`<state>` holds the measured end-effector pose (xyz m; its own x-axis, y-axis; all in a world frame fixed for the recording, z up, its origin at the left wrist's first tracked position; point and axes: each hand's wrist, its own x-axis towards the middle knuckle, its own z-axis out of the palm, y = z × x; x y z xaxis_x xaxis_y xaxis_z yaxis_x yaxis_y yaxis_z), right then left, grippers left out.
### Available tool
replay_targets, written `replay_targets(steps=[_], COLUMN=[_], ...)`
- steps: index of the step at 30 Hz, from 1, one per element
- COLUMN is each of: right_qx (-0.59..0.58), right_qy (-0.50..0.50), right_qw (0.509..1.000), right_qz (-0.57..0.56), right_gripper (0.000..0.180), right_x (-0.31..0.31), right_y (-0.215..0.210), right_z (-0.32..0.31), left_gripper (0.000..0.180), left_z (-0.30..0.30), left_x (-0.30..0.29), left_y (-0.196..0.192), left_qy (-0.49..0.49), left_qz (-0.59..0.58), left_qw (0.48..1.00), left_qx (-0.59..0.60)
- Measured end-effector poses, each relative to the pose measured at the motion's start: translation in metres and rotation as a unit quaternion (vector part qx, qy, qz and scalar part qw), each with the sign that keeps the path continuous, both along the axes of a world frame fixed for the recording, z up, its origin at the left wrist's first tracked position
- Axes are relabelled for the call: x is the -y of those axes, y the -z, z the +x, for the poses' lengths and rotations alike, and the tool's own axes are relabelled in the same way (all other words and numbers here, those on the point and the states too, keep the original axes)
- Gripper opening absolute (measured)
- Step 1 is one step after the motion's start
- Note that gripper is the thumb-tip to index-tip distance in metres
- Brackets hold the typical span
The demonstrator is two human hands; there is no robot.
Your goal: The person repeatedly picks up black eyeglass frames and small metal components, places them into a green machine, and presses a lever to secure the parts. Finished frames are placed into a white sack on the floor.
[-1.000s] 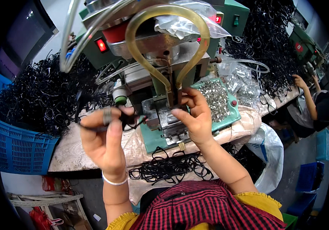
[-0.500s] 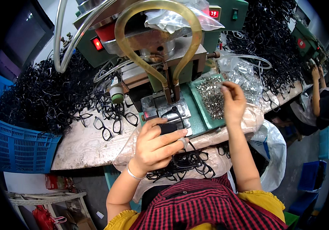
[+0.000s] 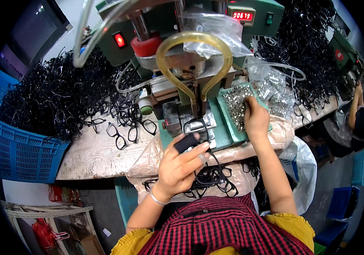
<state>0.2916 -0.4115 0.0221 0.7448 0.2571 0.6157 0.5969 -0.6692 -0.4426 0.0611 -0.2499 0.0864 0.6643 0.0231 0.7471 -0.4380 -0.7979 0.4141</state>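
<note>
Left hand (image 3: 180,163) holds a black eyeglass frame (image 3: 199,136), grip clamped on it, thumb wearing a dark finger cover. The frame's front sits on the metal fixture (image 3: 190,117) under the green press machine (image 3: 190,46), just below the yellowish tube loop (image 3: 194,63).

Right hand (image 3: 256,119) rests in the green tray (image 3: 228,123) of small metal parts (image 3: 237,102), fingers curled onto the parts; cannot tell whether the grip has one pinched.

More black frames lie in a lap pile (image 3: 209,178) below the counter (image 3: 93,157) edge. A few loose frames (image 3: 131,129) lie on the counter left of the press. A big heap of frames (image 3: 59,97) fills the blue basket (image 3: 16,153) at far left. Another person's arm (image 3: 356,102) shows at right edge.
</note>
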Motion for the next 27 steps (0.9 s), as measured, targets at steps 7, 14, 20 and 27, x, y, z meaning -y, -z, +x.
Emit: replay_targets(steps=[7, 14, 20, 27], right_qx=[-0.228, 0.001, -0.008, -0.279], right_qy=[-0.050, 0.020, -0.044, -0.088], right_qw=[0.852, 0.991, 0.997, 0.813], right_qz=[0.469, -0.133, 0.057, 0.504], right_gripper=[0.015, 0.023, 0.011, 0.014], right_x=[0.020, -0.017, 0.005, 0.027], right_y=[0.023, -0.013, -0.003, 0.020], right_z=[0.003, -0.013, -0.007, 0.000], left_gripper=[0.024, 0.031, 0.040, 0.032], left_z=[-0.060, -0.065, -0.079, -0.052], left_x=[-0.083, -0.231, -0.237, -0.167], left_y=[-0.017, 0.010, 0.103, 0.075], left_qy=[-0.329, -0.430, -0.358, -0.303], left_qz=[-0.186, 0.041, 0.172, -0.455], left_qw=[0.891, 0.900, 0.888, 0.828], left_qx=[0.253, -0.051, -0.231, -0.127])
